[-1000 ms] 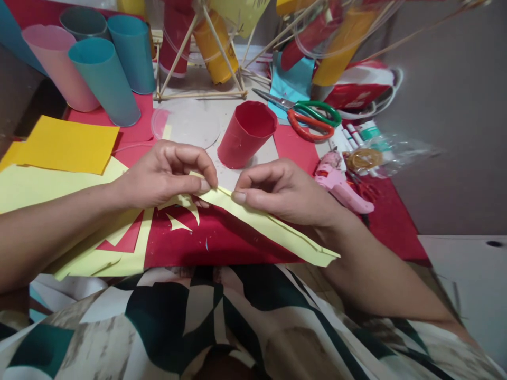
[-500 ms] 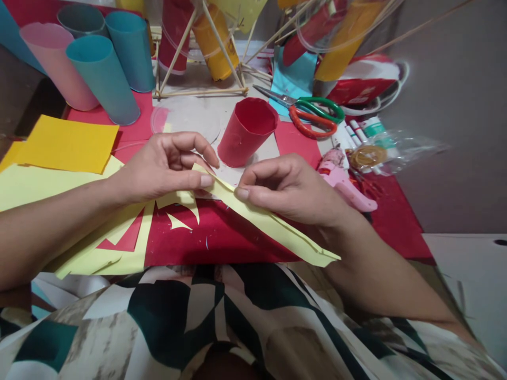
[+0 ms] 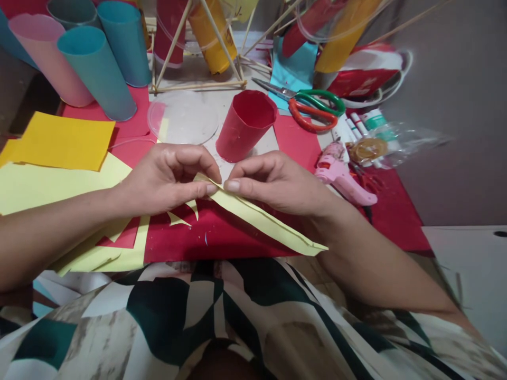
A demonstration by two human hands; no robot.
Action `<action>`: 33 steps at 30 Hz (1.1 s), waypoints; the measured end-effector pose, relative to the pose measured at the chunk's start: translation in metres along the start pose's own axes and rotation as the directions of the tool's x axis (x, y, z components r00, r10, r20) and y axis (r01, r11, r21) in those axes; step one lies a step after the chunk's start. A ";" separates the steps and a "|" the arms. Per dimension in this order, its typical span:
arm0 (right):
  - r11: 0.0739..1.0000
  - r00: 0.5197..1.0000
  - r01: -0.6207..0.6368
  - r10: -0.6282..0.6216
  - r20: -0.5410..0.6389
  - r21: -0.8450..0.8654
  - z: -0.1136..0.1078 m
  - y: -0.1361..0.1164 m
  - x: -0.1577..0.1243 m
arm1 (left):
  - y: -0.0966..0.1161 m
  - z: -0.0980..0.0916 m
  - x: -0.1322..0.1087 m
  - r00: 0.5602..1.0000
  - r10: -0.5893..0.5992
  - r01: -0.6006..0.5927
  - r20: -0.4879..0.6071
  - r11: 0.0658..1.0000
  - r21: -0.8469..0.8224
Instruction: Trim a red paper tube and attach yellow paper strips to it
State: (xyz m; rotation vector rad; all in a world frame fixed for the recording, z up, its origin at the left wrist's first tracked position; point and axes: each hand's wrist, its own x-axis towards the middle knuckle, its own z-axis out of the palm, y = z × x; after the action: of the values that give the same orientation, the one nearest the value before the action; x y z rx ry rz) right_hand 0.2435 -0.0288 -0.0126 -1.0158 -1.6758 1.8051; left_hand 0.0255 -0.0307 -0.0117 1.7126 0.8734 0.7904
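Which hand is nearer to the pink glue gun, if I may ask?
Right. The right hand, pinching the yellow paper strip, is just beside the pink glue gun; the left hand, also pinching, is farther.

1. Craft corner, home-like; I sit at a cluttered table (image 3: 273, 145).
2. Coloured paper sheets (image 3: 63, 140), rolled paper tubes (image 3: 99, 74), a cut yellow strip (image 3: 269, 224).
3. Scissors (image 3: 312, 108), pink glue gun (image 3: 344, 177), stick frame (image 3: 198, 84) close by.

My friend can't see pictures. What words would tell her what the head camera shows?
A left hand and a right hand pinch a pale yellow paper strip between their fingers, over a red sheet. Nearby are an upright red paper tube, scissors and a pink glue gun.
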 end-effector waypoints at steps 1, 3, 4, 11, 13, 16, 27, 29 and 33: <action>1.000 1.000 0.000 0.000 0.005 -0.003 0.000 0.001 0.000 | 0.000 0.001 -0.001 1.000 0.003 -0.003 -0.007 1.000 0.008; 1.000 1.000 0.019 -0.019 0.018 -0.015 0.000 0.001 0.002 | -0.001 0.002 -0.001 1.000 0.001 -0.001 -0.009 1.000 0.009; 0.999 0.999 0.035 -0.035 0.023 -0.023 0.000 0.001 0.002 | -0.001 0.002 -0.001 1.000 -0.001 0.001 -0.006 1.000 0.005; 0.978 0.983 0.162 -0.171 -0.067 -0.130 0.003 0.004 0.002 | -0.002 -0.001 0.005 0.987 -0.136 0.150 0.087 0.973 -0.178; 0.964 0.971 0.201 -0.220 -0.096 -0.175 0.004 0.005 0.002 | -0.002 -0.002 0.006 0.976 -0.179 0.202 0.121 0.953 -0.225; 0.946 0.959 0.228 -0.260 -0.115 -0.232 0.004 0.006 0.002 | -0.002 -0.003 0.008 0.967 -0.221 0.248 0.130 0.932 -0.265; 0.904 0.937 0.255 -0.319 -0.144 -0.343 0.004 0.005 0.002 | -0.002 -0.002 0.009 0.962 -0.255 0.274 0.100 0.909 -0.315; 0.905 0.936 0.246 -0.315 -0.159 -0.347 0.004 0.005 0.002 | -0.002 -0.002 0.009 0.963 -0.259 0.270 0.079 0.909 -0.318; 0.906 0.931 0.238 -0.315 -0.181 -0.350 0.005 0.006 0.002 | -0.002 -0.001 0.008 0.964 -0.257 0.266 0.072 0.924 -0.273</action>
State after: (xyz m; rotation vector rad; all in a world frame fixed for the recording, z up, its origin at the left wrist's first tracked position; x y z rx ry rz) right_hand 0.2392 -0.0311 -0.0186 -1.0120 -1.8920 1.2022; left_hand 0.0291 -0.0230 -0.0124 1.3241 0.8977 0.6660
